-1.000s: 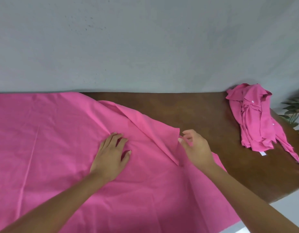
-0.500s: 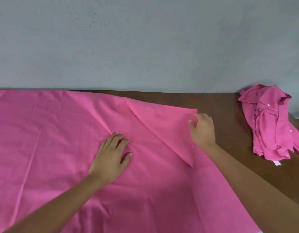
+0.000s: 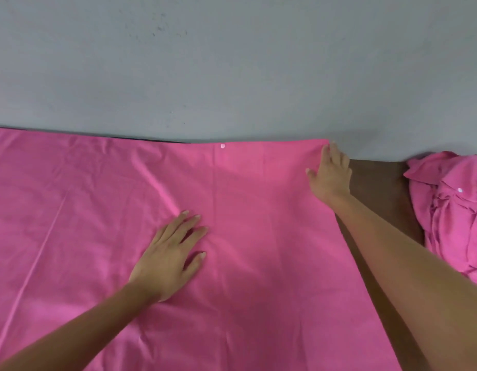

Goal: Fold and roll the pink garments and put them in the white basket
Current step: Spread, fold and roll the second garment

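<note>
- While pink garment (image 3: 98, 210) covers table (image 3: 376, 188), left hand (image 3: 167, 253) presses it, fingers splayed.
- Far corner: right hand (image 3: 329, 178) flat, fingers straight.
- At right: crumpled pink heap (image 3: 451, 210).

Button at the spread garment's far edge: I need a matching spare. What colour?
The button is white, against the pink garment; head view shows it.

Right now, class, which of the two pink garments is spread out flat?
The large pink garment, with the left hand and right hand touching it, is spread flat. The crumpled garment at the right lies bunched in a heap.
</note>
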